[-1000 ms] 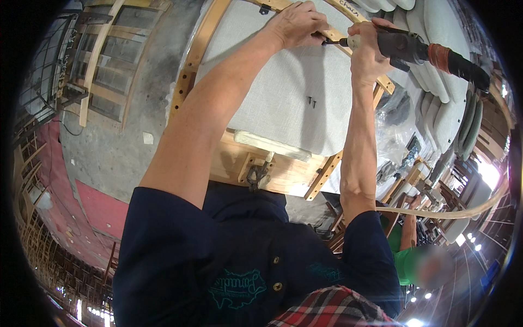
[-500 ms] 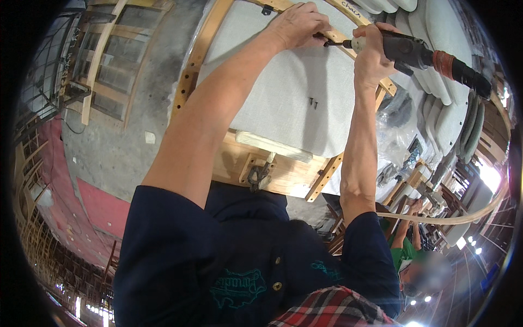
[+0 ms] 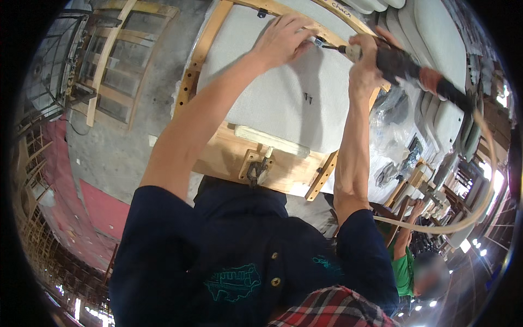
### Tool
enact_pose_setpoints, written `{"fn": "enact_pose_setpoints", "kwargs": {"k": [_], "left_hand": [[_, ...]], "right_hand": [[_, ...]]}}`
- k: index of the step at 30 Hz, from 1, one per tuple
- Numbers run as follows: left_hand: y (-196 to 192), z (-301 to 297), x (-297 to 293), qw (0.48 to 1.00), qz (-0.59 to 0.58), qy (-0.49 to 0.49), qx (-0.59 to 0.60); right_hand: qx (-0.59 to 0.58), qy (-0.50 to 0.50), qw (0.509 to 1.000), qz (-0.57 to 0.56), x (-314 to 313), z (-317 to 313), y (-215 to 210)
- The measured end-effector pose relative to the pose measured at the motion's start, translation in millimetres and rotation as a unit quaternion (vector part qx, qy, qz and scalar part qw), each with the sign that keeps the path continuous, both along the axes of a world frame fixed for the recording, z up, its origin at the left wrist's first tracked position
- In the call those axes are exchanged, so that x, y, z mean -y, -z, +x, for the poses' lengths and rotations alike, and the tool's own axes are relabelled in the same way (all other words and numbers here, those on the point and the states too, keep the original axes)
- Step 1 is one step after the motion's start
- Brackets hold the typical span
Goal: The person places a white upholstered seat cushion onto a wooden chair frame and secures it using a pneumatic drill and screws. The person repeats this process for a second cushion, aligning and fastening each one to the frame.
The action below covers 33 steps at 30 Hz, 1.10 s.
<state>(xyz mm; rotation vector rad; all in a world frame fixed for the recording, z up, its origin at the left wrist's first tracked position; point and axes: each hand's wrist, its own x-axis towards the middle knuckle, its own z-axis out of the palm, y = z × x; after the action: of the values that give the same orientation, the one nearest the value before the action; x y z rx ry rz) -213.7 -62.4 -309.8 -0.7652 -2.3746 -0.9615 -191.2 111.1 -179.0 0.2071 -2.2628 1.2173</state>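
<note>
Screwdriving seems in hand: right hand clamped around black power driver, left hand by small metal bracket, grip unclear. Next calls for steady alignment.

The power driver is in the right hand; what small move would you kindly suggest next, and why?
Perhaps the left hand should pick up a loose screw: two lie on the pale pad nearby, and the right hand holds the power driver.

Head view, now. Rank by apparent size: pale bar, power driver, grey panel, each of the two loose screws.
1. Grey panel
2. Power driver, motion-blurred
3. Pale bar
4. Two loose screws: they look alike, so unranked against each other.
</note>
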Motion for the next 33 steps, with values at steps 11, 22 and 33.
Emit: {"fn": "enact_pose_setpoints", "kwargs": {"k": [11, 22, 33], "left_hand": [[-27, 102, -5, 0.986, -0.035, 0.146, 0.077], [-66, 110, -46, 0.665, 0.465, 0.031, 0.583], [-69, 126, -95, 0.392, 0.652, 0.071, 0.644]], "right_hand": [[-0.066, 0.055, 0.987, -0.139, -53, 117, -29], [-0.129, 0.054, 0.922, -0.360, -51, 143, -43], [-0.152, 0.109, 0.885, -0.426, -54, 149, -43]]}}
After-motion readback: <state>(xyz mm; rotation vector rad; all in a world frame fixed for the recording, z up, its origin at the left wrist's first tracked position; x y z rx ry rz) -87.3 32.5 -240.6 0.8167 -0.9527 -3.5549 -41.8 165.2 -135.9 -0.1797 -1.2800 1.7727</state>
